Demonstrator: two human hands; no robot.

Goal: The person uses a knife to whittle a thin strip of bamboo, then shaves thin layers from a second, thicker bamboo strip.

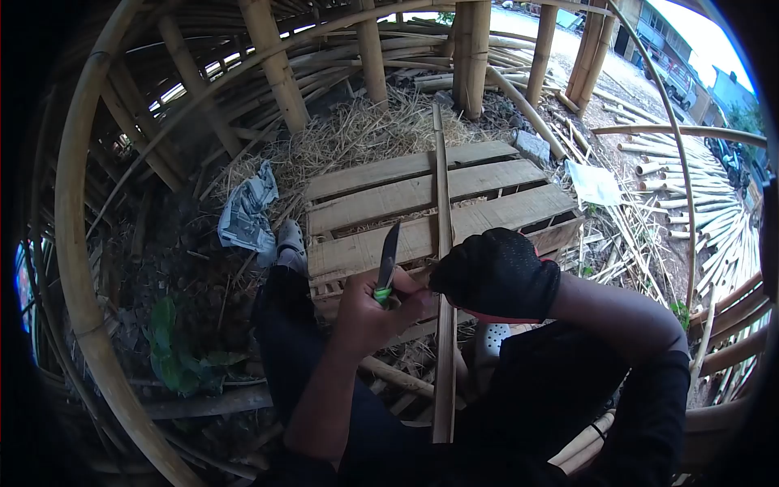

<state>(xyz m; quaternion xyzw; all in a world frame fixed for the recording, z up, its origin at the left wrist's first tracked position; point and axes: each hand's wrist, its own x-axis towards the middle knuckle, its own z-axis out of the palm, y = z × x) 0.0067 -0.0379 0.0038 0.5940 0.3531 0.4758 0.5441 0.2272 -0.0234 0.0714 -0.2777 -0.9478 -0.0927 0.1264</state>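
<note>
My left hand (365, 312), bare, is closed around the green handle of a knife (389, 256). The dark blade points up and away from me. A long split bamboo strip (444, 199) runs lengthwise in front of me, from beyond the slatted wooden pallet (357, 213) back to my lap. My right hand (497, 276), in a black glove with a red edge, is closed on the strip just right of the knife hand. The glove hides that part of the strip. The fingers of both hands nearly meet at the strip's left side.
Bamboo posts (472, 61) and a curved pole (77, 268) surround me. Straw and shavings (357, 134) cover the ground behind the pallet. A crumpled printed sheet (250, 213) lies left, a white sheet (594, 184) right. Cut bamboo poles (714, 219) are piled at far right.
</note>
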